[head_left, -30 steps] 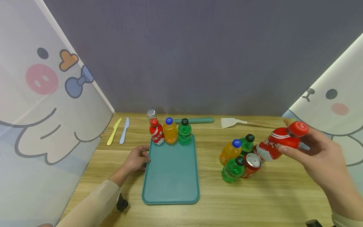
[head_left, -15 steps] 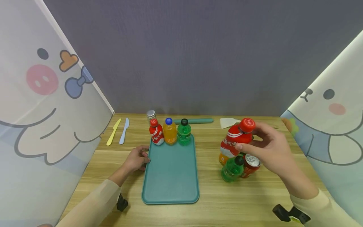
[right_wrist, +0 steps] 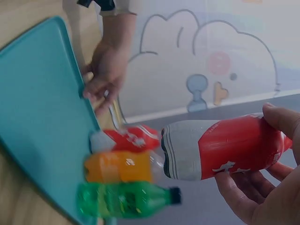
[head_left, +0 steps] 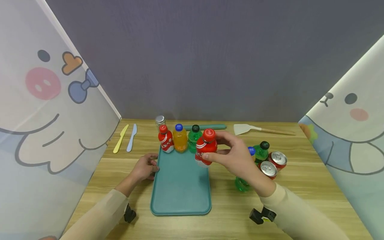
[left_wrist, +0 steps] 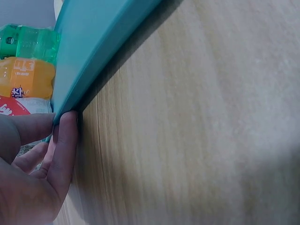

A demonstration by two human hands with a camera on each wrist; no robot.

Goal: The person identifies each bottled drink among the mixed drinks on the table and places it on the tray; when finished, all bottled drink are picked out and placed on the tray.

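In my right hand [head_left: 238,154] is a red-and-white soda bottle [right_wrist: 225,145] with a red cap, gripped near its top between thumb and fingers. It hangs tilted above the far right part of a teal tray [head_left: 180,186]. My left hand [head_left: 146,167] pinches the tray's left rim, as the left wrist view shows at the fingertips [left_wrist: 69,119]. Along the tray's far end stand another red soda bottle [head_left: 166,139], an orange drink bottle [head_left: 180,139] with a blue cap and a green soda bottle [head_left: 194,137] with a black cap.
Right of the tray stand two red cans [head_left: 277,159], green bottles [head_left: 261,152] and an orange bottle, partly hidden by my right arm. Behind lie a teal rolling pin [head_left: 210,127], a white spatula [head_left: 258,129] and a glass jar [head_left: 160,122]. Two plastic knives [head_left: 132,138] lie at left.
My right hand has carried the red soda bottle leftward from above the right-hand group to over the tray, uncovering the second can. The left hand stays at the tray rim.
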